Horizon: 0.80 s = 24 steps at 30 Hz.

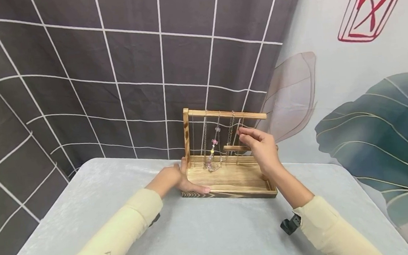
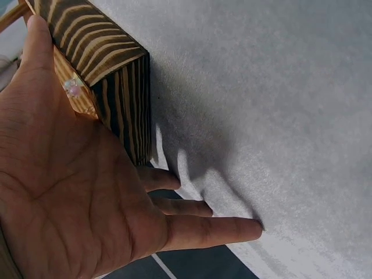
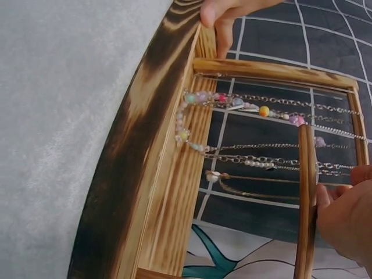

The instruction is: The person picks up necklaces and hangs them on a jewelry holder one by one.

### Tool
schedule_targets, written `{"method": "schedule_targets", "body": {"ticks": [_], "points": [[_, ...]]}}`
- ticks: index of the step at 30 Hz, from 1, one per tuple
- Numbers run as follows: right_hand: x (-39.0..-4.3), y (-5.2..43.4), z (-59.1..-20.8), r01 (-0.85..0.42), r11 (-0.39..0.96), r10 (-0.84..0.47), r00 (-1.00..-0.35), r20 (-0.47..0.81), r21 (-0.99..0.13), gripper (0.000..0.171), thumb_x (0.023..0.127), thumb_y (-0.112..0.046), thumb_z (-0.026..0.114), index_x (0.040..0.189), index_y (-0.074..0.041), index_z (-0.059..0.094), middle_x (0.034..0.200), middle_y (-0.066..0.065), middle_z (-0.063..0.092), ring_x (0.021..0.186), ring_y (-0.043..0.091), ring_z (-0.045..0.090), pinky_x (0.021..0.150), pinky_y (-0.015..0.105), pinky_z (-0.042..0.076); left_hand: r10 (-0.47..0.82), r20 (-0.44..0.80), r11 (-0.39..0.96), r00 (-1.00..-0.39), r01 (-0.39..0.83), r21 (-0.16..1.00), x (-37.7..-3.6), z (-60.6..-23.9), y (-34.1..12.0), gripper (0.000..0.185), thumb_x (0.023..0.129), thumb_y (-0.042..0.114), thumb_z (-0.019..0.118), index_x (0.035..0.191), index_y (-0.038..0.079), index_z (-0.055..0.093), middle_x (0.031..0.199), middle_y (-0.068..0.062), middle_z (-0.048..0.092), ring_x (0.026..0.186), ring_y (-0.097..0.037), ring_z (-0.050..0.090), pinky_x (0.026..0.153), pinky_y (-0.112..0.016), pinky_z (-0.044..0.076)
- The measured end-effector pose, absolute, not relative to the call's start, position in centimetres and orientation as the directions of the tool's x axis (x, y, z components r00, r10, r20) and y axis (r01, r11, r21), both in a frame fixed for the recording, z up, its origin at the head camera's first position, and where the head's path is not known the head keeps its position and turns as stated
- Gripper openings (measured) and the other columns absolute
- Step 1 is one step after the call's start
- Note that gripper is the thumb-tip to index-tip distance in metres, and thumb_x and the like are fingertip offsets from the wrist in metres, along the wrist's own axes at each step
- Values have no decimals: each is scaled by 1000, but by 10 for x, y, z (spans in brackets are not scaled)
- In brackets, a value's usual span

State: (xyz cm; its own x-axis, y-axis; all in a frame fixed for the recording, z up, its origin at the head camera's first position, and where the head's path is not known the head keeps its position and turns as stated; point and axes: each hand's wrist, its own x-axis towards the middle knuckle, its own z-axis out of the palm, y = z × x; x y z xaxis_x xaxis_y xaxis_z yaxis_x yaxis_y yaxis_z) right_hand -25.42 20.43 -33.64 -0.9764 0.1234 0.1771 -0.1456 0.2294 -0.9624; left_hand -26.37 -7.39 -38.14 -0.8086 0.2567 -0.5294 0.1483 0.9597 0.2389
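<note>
A wooden jewelry stand (image 1: 230, 176) with a shallow tray base stands on the table. Silver chain necklaces, one a beaded necklace (image 3: 264, 111) with colored beads, hang from its top bar (image 1: 224, 114). My left hand (image 1: 179, 179) spans the tray's left end, thumb along the front rim and the other fingers straight in the left wrist view. Just below the top bar, my right hand (image 1: 261, 144) has thumb and forefinger together, pinching a thin gold-toned necklace (image 3: 256, 179) with a pale pendant. The short side bar (image 3: 306, 203) passes in front of these fingertips.
A pale cloth covers the table (image 1: 125, 231). Close behind the stand hangs a dark curtain (image 1: 140, 104) with white grid lines. To the right is a light backdrop (image 1: 378, 120) with leaf patterns and a red mark.
</note>
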Motion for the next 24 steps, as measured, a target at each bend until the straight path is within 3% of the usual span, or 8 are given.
{"method": "schedule_targets", "body": {"ticks": [3,6,10,12,15,18,21,24], "points": [[-253,207,-337,-146,235,121,-976,178,-961,37,112,-10,67,148,-2,72,153,18,73,146,36,68,108,13,59,251,-532,959,-809,133,251,-264,-382,-75,153,86,97,65,179,4,-14,186,-35,8,174,-53,18,144,-61,26],[-252,210,-338,-151,228,123,-976,182,-962,39,111,-9,66,149,-2,71,154,17,72,147,33,68,110,13,58,256,-534,958,-806,137,253,-266,-383,-76,153,86,98,64,180,6,-15,188,-33,3,175,-54,14,145,-63,20],[-249,212,-340,-169,189,125,-973,195,-967,38,111,-6,67,148,0,72,152,17,73,137,16,75,111,15,59,261,-523,957,-812,146,251,-266,-389,-77,152,86,100,61,180,8,-17,188,-32,0,173,-62,8,143,-71,16],[-248,212,-341,-188,162,125,-970,209,-969,38,110,-4,67,147,2,72,148,15,76,128,7,78,110,16,60,258,-511,956,-820,141,256,-265,-392,-78,153,85,102,59,180,9,-17,188,-33,1,171,-65,8,140,-75,19],[-244,214,-343,-221,137,122,-964,237,-966,37,109,-1,66,145,5,72,138,6,83,116,-1,79,108,18,62,261,-471,950,-843,137,281,-265,-396,-80,155,83,102,61,180,7,-13,186,-35,9,168,-68,15,136,-79,28],[-237,217,-345,-241,133,118,-959,257,-961,35,110,-1,65,143,7,72,125,-7,87,108,0,80,106,18,63,277,-424,941,-862,155,300,-266,-399,-84,155,82,101,65,181,3,-5,184,-35,22,166,-66,27,134,-77,35],[-229,222,-347,-264,142,129,-951,282,-954,34,110,-1,64,142,8,71,119,-15,86,107,1,81,105,19,64,317,-361,923,-877,198,329,-267,-399,-91,152,82,95,72,181,0,6,179,-34,36,162,-62,40,131,-75,40],[-222,227,-348,-309,141,157,-931,329,-941,33,109,4,63,141,8,69,120,-14,85,111,3,82,103,19,64,362,-282,894,-889,244,377,-267,-397,-97,144,82,86,81,179,-1,19,172,-32,50,155,-58,52,126,-74,46]]}}
